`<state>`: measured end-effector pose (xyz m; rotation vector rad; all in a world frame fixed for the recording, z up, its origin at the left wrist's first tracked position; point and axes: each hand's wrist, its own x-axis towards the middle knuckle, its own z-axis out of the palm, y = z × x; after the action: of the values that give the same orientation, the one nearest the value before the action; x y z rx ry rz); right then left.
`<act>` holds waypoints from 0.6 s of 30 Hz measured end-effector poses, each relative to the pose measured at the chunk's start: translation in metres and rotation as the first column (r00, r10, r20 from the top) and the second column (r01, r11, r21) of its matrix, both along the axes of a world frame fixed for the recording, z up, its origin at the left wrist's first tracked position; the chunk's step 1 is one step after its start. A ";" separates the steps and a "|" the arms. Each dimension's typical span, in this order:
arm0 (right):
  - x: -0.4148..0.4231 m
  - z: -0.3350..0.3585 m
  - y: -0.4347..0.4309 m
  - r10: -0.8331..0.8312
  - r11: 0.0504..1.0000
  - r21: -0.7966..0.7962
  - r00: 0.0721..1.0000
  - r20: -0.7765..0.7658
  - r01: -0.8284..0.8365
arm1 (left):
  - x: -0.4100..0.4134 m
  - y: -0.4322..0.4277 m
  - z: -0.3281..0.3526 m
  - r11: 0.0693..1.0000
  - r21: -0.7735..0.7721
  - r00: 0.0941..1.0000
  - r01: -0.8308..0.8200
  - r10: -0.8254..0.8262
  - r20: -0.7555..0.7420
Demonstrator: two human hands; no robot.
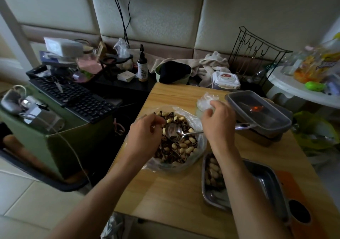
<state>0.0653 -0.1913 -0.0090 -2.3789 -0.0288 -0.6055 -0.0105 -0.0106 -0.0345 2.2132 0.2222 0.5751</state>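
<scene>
On the bench (174,189), the left hand (147,133) pinches the plastic bag (200,144) of peanuts (184,145) while the right hand (219,122) grips the metal spoon (172,132) resting in it.

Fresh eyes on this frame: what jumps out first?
The clear bag of nuts and seeds at mid-table, with a metal spoon lying in it. Both hands are at its rim: the left hand curled at the left edge, the right hand pinching the bag's crumpled plastic at the far right. Then the steel tray at front right, with peanuts piled at its left end.
</scene>
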 end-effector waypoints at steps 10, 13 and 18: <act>-0.010 0.001 -0.009 0.182 0.919 0.353 0.983 0.019 -0.177 | -0.004 -0.006 0.013 0.970 -0.244 0.999 0.011 -0.021 -0.042; -0.008 -0.009 -0.015 0.129 0.963 0.239 0.992 0.001 -0.125 | -0.007 -0.011 0.019 0.932 -0.361 0.989 0.038 -0.086 -0.117; -0.009 -0.012 -0.019 0.079 0.991 0.114 0.994 -0.076 -0.070 | -0.008 -0.018 0.017 0.938 -0.344 0.984 0.040 -0.096 -0.147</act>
<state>0.0566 -0.2106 -0.0210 -2.2807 -0.0477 -0.4635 -0.0185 -0.0287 -0.0172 1.9209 0.3039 0.2917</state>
